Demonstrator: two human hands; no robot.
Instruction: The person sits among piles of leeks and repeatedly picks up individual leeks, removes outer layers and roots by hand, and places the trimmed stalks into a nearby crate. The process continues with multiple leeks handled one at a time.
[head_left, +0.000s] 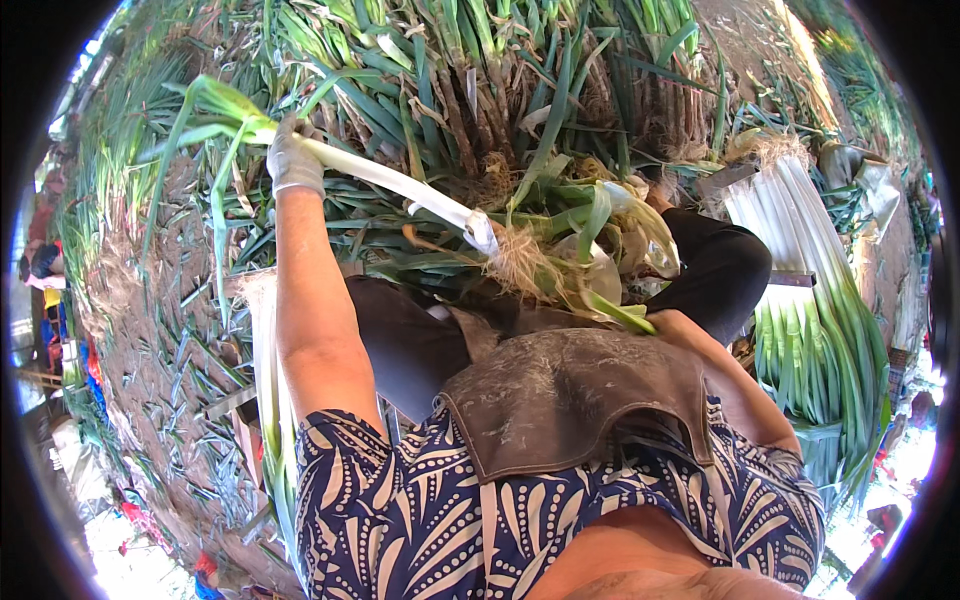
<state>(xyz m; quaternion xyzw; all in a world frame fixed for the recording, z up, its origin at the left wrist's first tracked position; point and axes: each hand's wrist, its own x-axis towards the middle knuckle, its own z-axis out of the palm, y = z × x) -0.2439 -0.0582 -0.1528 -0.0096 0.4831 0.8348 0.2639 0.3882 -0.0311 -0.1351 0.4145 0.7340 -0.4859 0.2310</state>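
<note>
My left hand (296, 157), in a pale glove, grips a long green onion (397, 184) near the start of its green leaves. The onion's white shaft slants down to the right, towards its bushy roots (525, 259). My right hand (602, 276) is mostly hidden among loose green and yellowed leaves (645, 232) beside the roots; only a pale patch, seemingly its glove, shows. Whether it holds anything is unclear. Below it all, a worn brown apron (577, 397) covers my front.
Unpeeled green onions (487, 90) with soiled roots stand massed ahead. Clean white-shafted onions (795, 240) lie on a rack at right, more (266, 352) at left. My bent legs (720, 255) frame the leaf pile. Leaf scraps litter the ground (172, 300).
</note>
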